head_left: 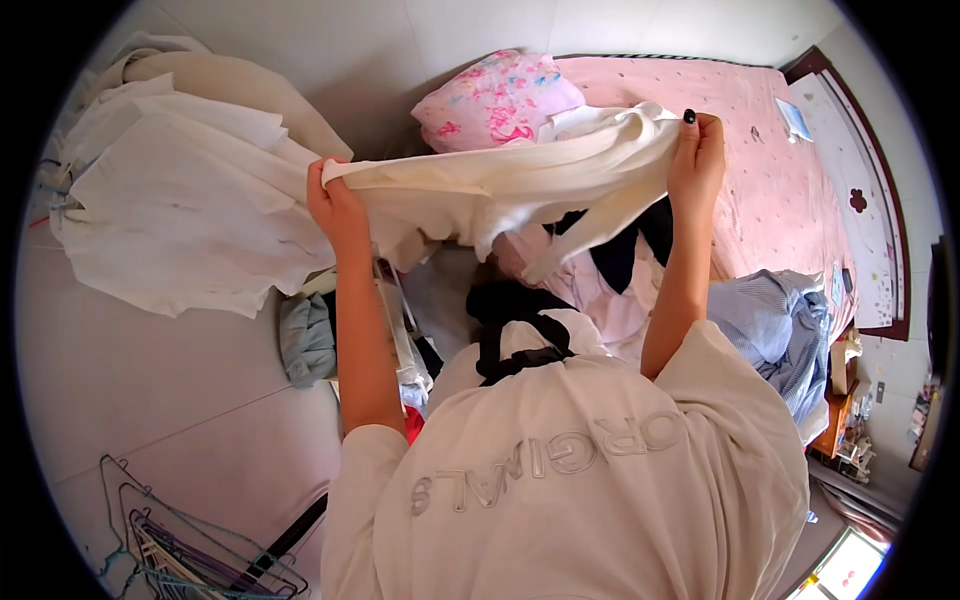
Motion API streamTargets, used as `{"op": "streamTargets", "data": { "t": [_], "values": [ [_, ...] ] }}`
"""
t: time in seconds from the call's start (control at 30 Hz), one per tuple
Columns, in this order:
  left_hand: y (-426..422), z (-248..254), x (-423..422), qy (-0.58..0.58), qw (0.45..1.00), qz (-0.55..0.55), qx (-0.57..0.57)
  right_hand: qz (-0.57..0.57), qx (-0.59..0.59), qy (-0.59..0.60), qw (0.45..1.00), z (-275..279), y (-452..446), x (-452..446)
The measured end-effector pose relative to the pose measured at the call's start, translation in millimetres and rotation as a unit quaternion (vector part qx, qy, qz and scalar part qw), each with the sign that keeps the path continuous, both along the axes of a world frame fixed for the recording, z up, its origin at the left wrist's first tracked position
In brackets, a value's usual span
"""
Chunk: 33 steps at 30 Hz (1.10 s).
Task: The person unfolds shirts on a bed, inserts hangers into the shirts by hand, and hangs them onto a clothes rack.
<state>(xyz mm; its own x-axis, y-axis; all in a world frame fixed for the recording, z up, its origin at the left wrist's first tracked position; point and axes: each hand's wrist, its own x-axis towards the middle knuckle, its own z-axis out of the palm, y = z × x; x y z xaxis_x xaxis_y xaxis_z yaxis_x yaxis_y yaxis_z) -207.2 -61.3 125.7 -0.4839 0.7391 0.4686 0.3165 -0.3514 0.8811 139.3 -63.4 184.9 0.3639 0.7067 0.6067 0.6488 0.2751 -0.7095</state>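
A bed with a pink patterned sheet (760,190) is occupying the far right, as seen from beside the person. Voluminous white draped fabric (180,190) is hanging at the far left. The person is wearing a cream short-sleeved T-shirt (560,500) bearing raised lettering. A long off-white cloth item (430,190) is spanning the space between both hands, held up in front of the person, its lower folds hanging loosely. A blue striped fabric bundle (760,320) is lying near the right forearm; a pink floral pillow (500,95) is resting beyond the raised cloth. Assorted clothes hangers (180,548) are lying in a cluster at lower left. A dark cloth (615,258) is lying below the raised item. The left hand (337,200) is gripping one end with curled fingers; the right hand (697,150) is clasping the other, its dark-nailed thumb pointing upward.
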Motion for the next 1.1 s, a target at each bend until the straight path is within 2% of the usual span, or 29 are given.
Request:
{"op": "streamTargets", "data": {
  "t": [0.07, 0.17, 0.27, 0.3, 0.37, 0.43, 0.47, 0.57, 0.67, 0.73, 0.77, 0.83, 0.9, 0.93, 0.97, 1.0, 1.03, 1.07, 1.1],
  "values": [
    [-5.6, 13.4, -4.7, 0.024, 1.000, -0.010, 0.005, 0.034, -0.008, 0.013, 0.999, -0.1, 0.3, -3.9],
    [-15.2, 28.1, -17.0, 0.104, 0.993, -0.029, -0.056, 0.093, -0.044, 0.037, 0.994, -0.1, 3.4, -6.7],
    [-27.1, 31.1, -27.8, 0.117, 0.985, -0.039, -0.119, 0.166, -0.084, 0.068, 0.980, -0.6, 2.1, -10.4],
    [-33.7, 34.2, -30.8, 0.072, 0.983, -0.081, -0.151, 0.196, -0.095, 0.079, 0.973, -1.8, 1.2, -11.8],
    [-47.2, 41.2, -36.6, -0.022, 0.963, -0.164, -0.214, 0.242, -0.116, 0.009, 0.963, -1.1, -3.6, -13.0],
    [-57.3, 41.4, -49.5, 0.012, 0.946, -0.200, -0.255, 0.283, -0.169, -0.064, 0.942, 11.3, -13.5, -15.6],
    [-61.8, 40.6, -53.4, 0.029, 0.936, -0.218, -0.276, 0.290, -0.247, -0.088, 0.920, 19.8, -17.4, -14.6],
    [-72.5, 32.3, -43.2, 0.004, 0.977, -0.171, -0.124, 0.305, -0.149, -0.046, 0.939, 9.7, -22.2, -2.8],
    [-81.6, 32.6, -19.6, -0.015, 0.992, -0.116, -0.055, 0.131, 0.030, -0.025, 0.991, 14.0, -35.1, 16.1],
    [-77.4, 33.7, -1.6, 0.050, 0.994, -0.098, -0.011, 0.038, 0.139, -0.029, 0.989, 24.0, -42.9, 31.6],
    [-72.4, 33.1, 8.1, 0.083, 0.992, -0.090, 0.011, -0.031, 0.144, -0.044, 0.988, 27.8, -45.8, 40.5],
    [-49.8, 28.5, 29.8, 0.160, 0.983, -0.072, 0.057, -0.062, 0.147, -0.067, 0.985, 36.4, -45.6, 43.8],
    [-21.5, 10.7, 51.3, 0.011, 0.984, -0.168, 0.048, -0.070, 0.044, -0.117, 0.990, 35.5, -37.5, 46.3],
    [-11.9, -2.1, 53.8, 0.048, 0.990, -0.131, -0.024, -0.039, -0.019, -0.119, 0.992, 30.1, -31.0, 48.8],
    [-11.0, -17.4, 58.6, 0.066, 0.989, -0.128, -0.039, 0.007, -0.179, -0.117, 0.977, 28.5, -32.0, 52.8],
    [-7.6, -28.4, 65.2, 0.084, 0.988, -0.124, -0.049, 0.075, -0.258, -0.151, 0.951, 20.4, -32.9, 61.6],
    [-5.2, -33.2, 71.7, 0.103, 0.986, -0.120, -0.061, 0.147, -0.300, -0.120, 0.935, 6.9, -36.0, 67.3],
    [-7.6, -39.3, 75.3, 0.102, 0.983, -0.139, -0.059, 0.161, -0.409, -0.151, 0.886, -2.1, -41.7, 75.2],
    [-17.5, -43.0, 78.1, 0.100, 0.980, -0.158, -0.060, 0.188, -0.453, -0.168, 0.855, -11.7, -47.6, 83.0]
  ]
}}
